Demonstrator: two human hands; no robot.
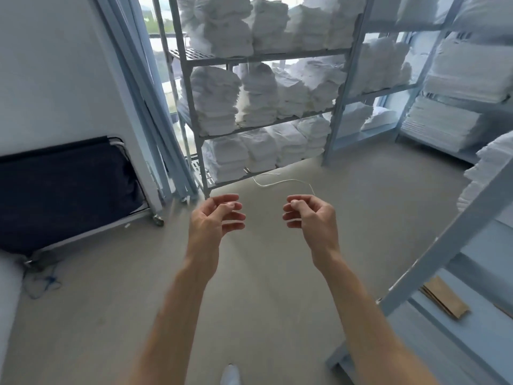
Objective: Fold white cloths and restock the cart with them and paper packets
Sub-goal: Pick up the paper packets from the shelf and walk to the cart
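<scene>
Left hand: my left hand point(215, 218) is held out in front of me above the floor point(263, 273), fingers loosely curled, thumb near the forefinger; whether it pinches anything I cannot tell.
Right hand: my right hand point(308, 215) is level with the left and apart from it, thumb and forefinger pinched on the end of a thin white string point(277, 181).
String: it runs from my right fingertips up and away, loops across the floor and reaches toward the foot of the centre shelf rack.
White cloths: folded white cloths point(258, 98) are stacked in piles on the metal shelf rack point(340, 107) straight ahead, well beyond both hands; neither hand touches them.
Further stacks: more folded white linen point(458, 79) fills the shelving on the right wall.
Paper packets: brown paper packets point(444, 300) lie flat on the low shelf at my right, below and behind my right hand, apart from it.
Cart: a dark fabric cart on castors point(69, 190) stands against the left wall, well apart from my left hand.
Obstructions: the upright of the near blue shelf frame point(449, 232) stands between my right forearm and the packets.
Footing: the tip of a white shoe point(230, 375) shows at the bottom edge.
</scene>
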